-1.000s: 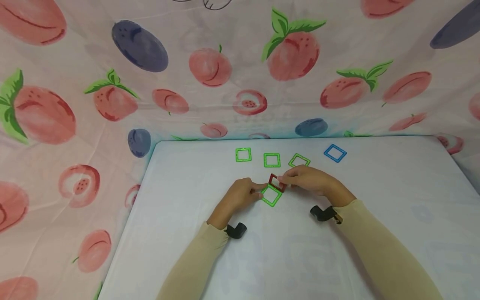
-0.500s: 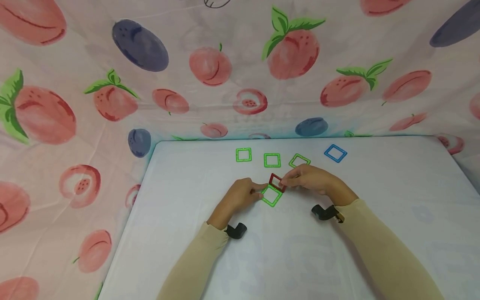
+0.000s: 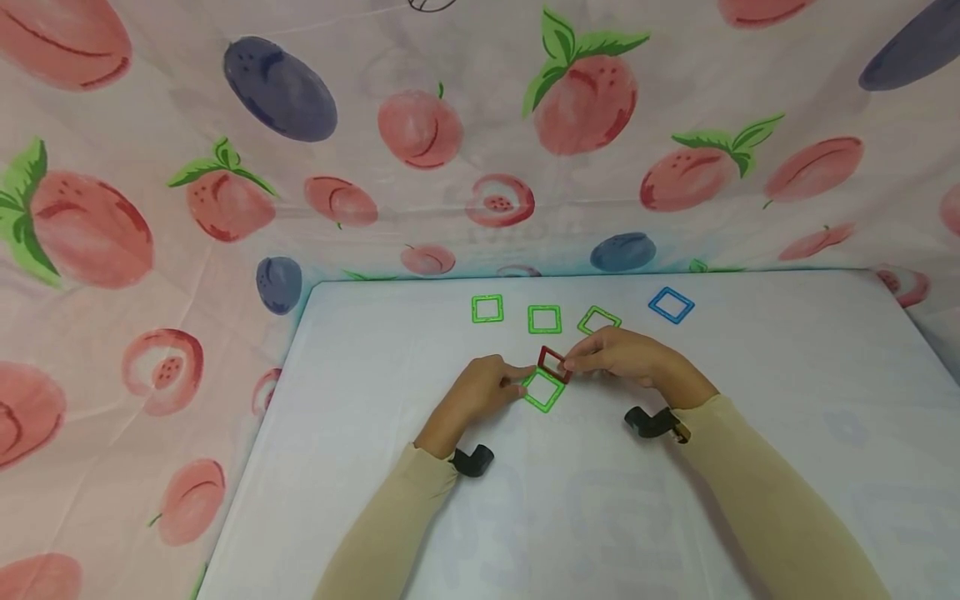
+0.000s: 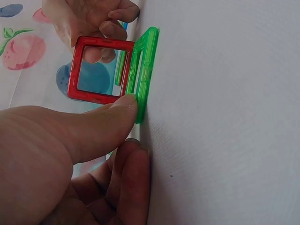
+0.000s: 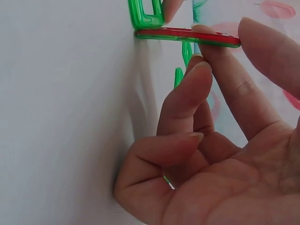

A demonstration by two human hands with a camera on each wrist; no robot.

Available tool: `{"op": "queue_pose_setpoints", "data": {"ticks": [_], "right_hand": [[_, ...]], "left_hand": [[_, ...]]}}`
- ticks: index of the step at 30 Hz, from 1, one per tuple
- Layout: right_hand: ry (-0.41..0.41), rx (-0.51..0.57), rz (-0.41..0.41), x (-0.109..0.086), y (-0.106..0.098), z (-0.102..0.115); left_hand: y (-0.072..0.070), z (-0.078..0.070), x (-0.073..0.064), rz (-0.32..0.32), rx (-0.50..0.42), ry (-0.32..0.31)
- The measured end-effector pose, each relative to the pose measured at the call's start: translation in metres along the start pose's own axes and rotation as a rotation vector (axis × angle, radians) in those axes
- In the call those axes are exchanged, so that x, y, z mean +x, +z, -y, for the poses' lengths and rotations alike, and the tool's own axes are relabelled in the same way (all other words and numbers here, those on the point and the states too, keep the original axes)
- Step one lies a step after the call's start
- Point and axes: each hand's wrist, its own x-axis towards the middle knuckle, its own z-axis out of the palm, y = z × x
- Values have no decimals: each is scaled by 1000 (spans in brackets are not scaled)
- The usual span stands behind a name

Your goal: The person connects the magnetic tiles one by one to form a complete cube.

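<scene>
A green square magnetic tile (image 3: 555,399) with an open middle lies flat on the white table. My left hand (image 3: 478,387) pinches its left corner between thumb and index finger. Along one edge of it stands a red square magnetic tile (image 4: 74,70), roughly upright in the left wrist view. My right hand (image 3: 628,358) pinches this red tile at its outer side, thumb on one face and a fingertip on the other. Its remaining fingers are bent below, in the right wrist view. The lower edge of the red tile meets the edge of the green one.
Farther back on the table (image 3: 337,433) lie a green tile (image 3: 487,320) at the left, a second green tile (image 3: 544,332), a third green tile (image 3: 587,317) partly behind my right hand, and a blue tile (image 3: 681,297). A fruit-printed cloth (image 3: 360,50) hangs behind.
Both hands keep their hold on the two tiles. My right hand has shifted very slightly to the right; the tiles stay nearly in place.
</scene>
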Motion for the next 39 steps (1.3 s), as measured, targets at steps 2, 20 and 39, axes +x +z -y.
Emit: {"op": "queue_pose_setpoints", "data": {"ticks": [2, 20, 39], "right_hand": [[-3, 9, 10, 1, -1, -1], [-39, 12, 9, 3, 1, 2], [-35, 23, 6, 1, 2, 2]], "left_hand": [[0, 0, 0, -1, -5, -5], [-3, 1, 1, 13, -14, -15], [-4, -1, 0, 2, -34, -7]]}}
